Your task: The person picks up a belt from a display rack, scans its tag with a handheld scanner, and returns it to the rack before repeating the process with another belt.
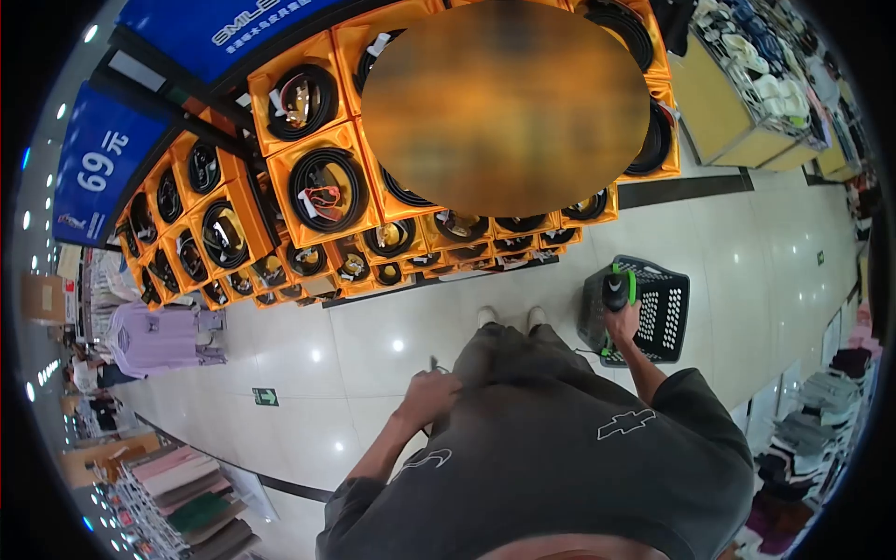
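My right hand [623,322] is closed at the handle of a dark grey shopping basket [664,317] with green parts. The basket hangs or stands at my right side, its perforated wall showing. My left hand [429,396] is closed in front of my left hip, close to my dark trousers. A small dark piece [433,363] sticks up from its fingers, too small to name. Ahead of me rises a display of coiled black belts [325,189] in orange boxes [370,213], beyond the reach of both hands. A blurred oval hides part of it.
Blue signs [96,168] hang over the display at the left. A lilac shirt [154,338] and a rack of folded clothes [182,481] are on the left. A yellow bin [719,98] of goods stands at the upper right, with shelves of clothes [812,420] below it. Glossy tiled floor [364,345] lies between.
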`<state>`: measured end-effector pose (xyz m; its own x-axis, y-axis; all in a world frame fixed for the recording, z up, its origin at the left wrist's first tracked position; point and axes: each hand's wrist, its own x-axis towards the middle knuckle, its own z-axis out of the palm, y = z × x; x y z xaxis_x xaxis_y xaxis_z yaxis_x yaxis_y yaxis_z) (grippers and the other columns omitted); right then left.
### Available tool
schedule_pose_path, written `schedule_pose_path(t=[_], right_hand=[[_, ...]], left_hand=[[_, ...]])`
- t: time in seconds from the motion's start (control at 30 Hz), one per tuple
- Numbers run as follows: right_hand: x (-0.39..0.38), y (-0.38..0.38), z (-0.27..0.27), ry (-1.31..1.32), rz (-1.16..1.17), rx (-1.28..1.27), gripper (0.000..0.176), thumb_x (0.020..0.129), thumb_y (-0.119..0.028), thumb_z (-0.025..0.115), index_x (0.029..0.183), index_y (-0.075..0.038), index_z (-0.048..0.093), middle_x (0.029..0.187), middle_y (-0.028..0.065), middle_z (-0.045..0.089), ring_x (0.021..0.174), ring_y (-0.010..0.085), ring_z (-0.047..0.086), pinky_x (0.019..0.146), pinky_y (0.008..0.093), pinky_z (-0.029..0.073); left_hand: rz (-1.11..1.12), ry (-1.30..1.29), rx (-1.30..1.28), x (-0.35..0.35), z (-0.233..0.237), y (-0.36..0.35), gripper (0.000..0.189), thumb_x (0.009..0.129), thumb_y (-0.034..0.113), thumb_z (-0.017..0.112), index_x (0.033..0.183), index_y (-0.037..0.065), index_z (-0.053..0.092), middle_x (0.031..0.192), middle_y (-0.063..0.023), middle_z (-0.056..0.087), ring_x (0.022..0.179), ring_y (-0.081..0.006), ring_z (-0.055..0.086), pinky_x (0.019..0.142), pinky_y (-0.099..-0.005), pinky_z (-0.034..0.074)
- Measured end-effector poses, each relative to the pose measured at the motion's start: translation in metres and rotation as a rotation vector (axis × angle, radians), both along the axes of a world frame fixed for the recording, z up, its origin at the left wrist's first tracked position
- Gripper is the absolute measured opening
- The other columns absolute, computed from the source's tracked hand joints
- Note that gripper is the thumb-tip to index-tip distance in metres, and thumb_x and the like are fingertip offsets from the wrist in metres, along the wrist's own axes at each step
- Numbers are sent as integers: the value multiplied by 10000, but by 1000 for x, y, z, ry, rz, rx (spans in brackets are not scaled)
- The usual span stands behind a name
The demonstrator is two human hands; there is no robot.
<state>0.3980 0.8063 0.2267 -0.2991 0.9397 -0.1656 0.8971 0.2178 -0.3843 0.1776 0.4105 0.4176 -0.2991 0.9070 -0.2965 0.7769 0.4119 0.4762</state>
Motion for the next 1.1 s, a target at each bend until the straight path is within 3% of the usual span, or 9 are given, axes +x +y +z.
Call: schedule_pose_path(t=[0.03, 0.13, 0.27, 0.47, 0.57, 0.7, 1.1], right_hand=[[-2, 2, -5, -2, 15, 23, 375, 715, -287, 696, 992, -40, 648, 1012, 198, 499, 888, 396, 579, 790, 457, 492], [-12, -2, -2, -1, -3, 55, 365, 732, -297, 692, 987, -40, 648, 1002, 203, 507, 887, 391, 584, 776, 455, 501], [-29, -15, 11, 26, -61, 43, 371, 730, -291, 707, 991, -35, 643, 1017, 197, 506, 891, 387, 590, 784, 452, 503], [-37, -24, 20, 20, -81, 63, 403, 701, -279, 736, 1023, -60, 632, 1038, 183, 498, 910, 398, 584, 802, 460, 496], [-41, -25, 25, 22, -88, 53, 409, 698, -282, 736, 1031, -70, 630, 1034, 183, 498, 920, 400, 582, 803, 462, 494], [-42, -25, 17, -7, -94, 70, 393, 715, -268, 716, 1035, -59, 626, 1022, 195, 494, 914, 411, 576, 800, 471, 490], [-52, -33, -4, 36, -82, 152, 354, 724, -279, 718, 982, -55, 627, 1008, 198, 494, 888, 426, 565, 766, 496, 487]], left_hand=[[8, -55, -46, -4, -3, -15, 200, 801, 274, 561, 822, 127, 694, 773, -99, 663, 792, -280, 657, 699, -428, 496], [-48, -129, -285, -16, -1, -29, 229, 804, 292, 555, 847, 130, 711, 815, -102, 683, 822, -288, 663, 734, -446, 490], [-143, -62, -288, -23, -49, -47, 241, 793, 288, 556, 762, 82, 677, 788, -151, 675, 752, -348, 666, 633, -488, 509], [-28, -5, -230, -37, -48, -48, 231, 781, 276, 568, 716, 72, 655, 765, -181, 665, 713, -375, 665, 606, -470, 530], [69, 26, -314, -30, -35, -37, 227, 789, 284, 571, 731, 75, 637, 787, -165, 652, 711, -378, 663, 591, -475, 522], [284, 53, -185, -18, -94, -59, 181, 799, 280, 580, 788, 103, 616, 845, -127, 605, 689, -355, 661, 571, -475, 512], [301, 88, -228, -16, -144, -95, 182, 797, 296, 579, 792, 118, 613, 779, -89, 608, 675, -315, 659, 557, -450, 512]])
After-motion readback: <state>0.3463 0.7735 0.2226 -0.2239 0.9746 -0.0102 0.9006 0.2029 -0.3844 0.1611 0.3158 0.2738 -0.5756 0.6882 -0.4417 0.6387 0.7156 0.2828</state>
